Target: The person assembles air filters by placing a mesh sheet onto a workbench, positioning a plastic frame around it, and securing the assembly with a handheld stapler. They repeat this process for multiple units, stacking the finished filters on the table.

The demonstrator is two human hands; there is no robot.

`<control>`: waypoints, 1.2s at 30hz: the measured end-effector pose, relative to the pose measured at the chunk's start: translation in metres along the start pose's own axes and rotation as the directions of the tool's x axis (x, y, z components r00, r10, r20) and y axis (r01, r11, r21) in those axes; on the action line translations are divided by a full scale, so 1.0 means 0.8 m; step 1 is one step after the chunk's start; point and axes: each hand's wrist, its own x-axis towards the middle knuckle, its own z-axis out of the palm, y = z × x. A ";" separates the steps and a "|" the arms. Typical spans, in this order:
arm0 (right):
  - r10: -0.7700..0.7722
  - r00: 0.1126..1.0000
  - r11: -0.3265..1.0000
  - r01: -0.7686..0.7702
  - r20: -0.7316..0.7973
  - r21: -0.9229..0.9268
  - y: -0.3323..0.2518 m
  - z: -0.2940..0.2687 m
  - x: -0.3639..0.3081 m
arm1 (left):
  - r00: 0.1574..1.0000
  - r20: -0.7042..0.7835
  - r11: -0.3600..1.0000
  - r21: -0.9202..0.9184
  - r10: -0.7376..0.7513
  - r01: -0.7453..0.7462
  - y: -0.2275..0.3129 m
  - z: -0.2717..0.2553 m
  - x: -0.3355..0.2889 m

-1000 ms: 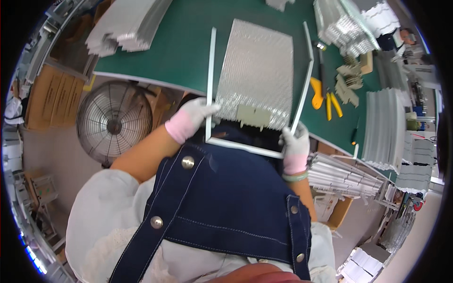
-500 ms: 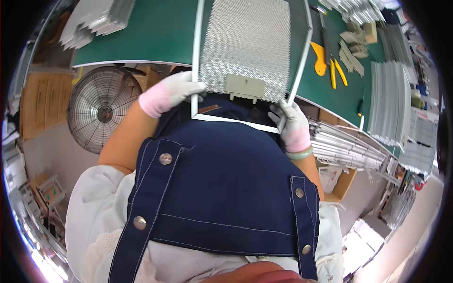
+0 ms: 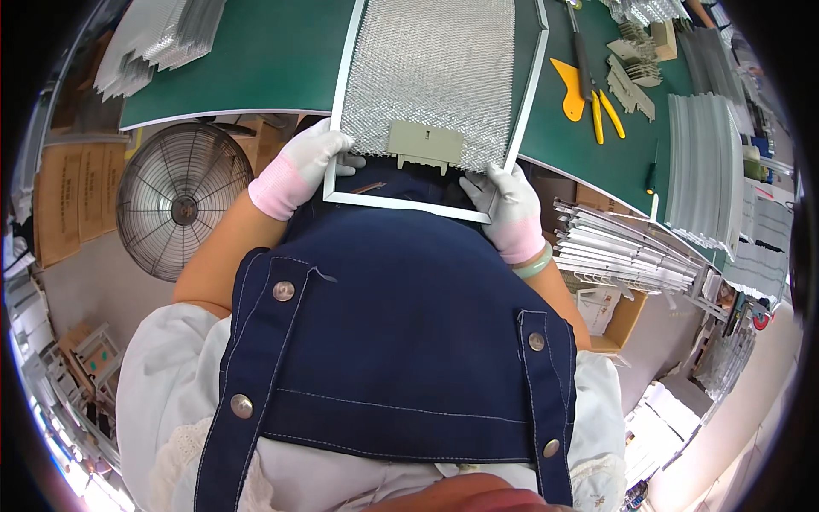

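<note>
In the head view, the left hand [image 3: 309, 160] pinches the left bar of a white frame [image 3: 408, 206], the right hand [image 3: 514, 203] grips it near its lower right corner, and its sides flank a silver mesh sheet [image 3: 435, 68] on the green table [image 3: 264, 68], with a grey-green plastic piece [image 3: 425, 143] at the sheet's near edge

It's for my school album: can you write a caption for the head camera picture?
Gloved left hand and right hand hold a white frame, a silvery mesh sheet between its sides.
</note>
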 end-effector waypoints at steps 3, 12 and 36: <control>0.019 0.998 0.991 -0.026 0.052 0.133 -0.001 -0.003 0.015 | 0.996 -0.080 0.992 -0.119 0.028 -0.037 -0.006 0.010 0.005; -0.012 1.000 0.986 0.013 -0.010 0.169 0.009 -0.014 0.029 | 0.985 -0.026 0.895 -0.414 0.170 -0.165 -0.028 0.018 0.023; 0.195 0.974 0.957 -0.163 -0.117 0.240 0.000 0.002 0.017 | 0.990 -0.138 0.866 -0.496 -0.003 -0.067 -0.017 0.030 0.016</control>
